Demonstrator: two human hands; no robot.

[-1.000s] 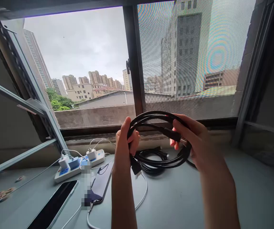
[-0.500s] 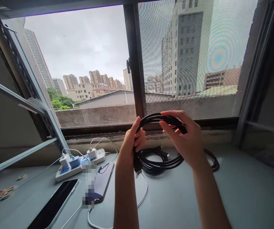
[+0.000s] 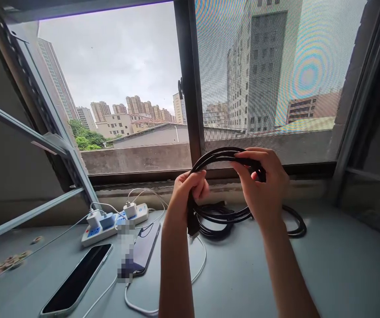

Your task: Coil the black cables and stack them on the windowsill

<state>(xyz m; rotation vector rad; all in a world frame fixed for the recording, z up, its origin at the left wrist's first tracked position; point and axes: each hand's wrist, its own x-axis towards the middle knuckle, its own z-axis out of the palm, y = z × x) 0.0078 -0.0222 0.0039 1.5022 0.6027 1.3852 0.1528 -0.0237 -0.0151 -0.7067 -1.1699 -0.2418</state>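
Between my two hands a black cable (image 3: 214, 155) is wound into a loose coil, held up above the table. My left hand (image 3: 190, 190) is closed around the coil's left side. Below that hand hangs the cable's thick black connector (image 3: 193, 224) with a pale metal tip. My right hand (image 3: 264, 181) pinches the upper right of the coil between thumb and fingers. Behind the held coil, a second coiled black cable (image 3: 214, 232) lies on the table, partly hidden. To the right of my right wrist, another black cable loop (image 3: 298, 223) rests on the surface.
On the left stands a white power strip (image 3: 115, 227) with several plugs and white cords. Two phones, one nearer (image 3: 77, 278) and one farther (image 3: 148, 245), lie on the grey table (image 3: 236, 282). A metal frame (image 3: 80, 168) rises at left, before the window (image 3: 190, 88).
My right hand has moved slightly right and up, and the held coil's upper arc is rounder and wider. My left fingers have shifted on the cable. The view has shifted slightly.
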